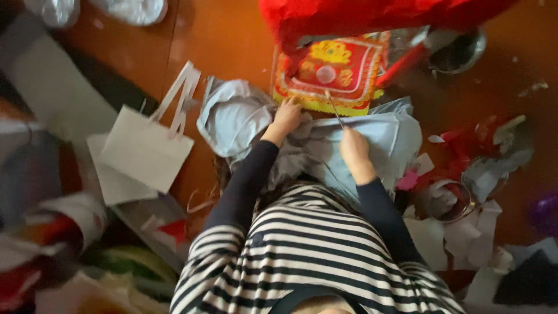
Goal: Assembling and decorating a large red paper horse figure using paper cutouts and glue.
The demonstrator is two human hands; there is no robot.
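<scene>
Your left hand (286, 118) pinches the soft, crumpled blue cloth (383, 139). Your right hand (354, 150) is pressed around thin metal scissors (333, 108), near the red-and-gold square (334, 72).

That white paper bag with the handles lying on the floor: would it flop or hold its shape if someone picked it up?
The white paper bag lies flat with crisp edges, so it probably holds its shape fairly stiffly. It looks empty, so likely light and easy to slide on the smooth orange floor. Its strip handles look thin, and may bend or tear.
</scene>
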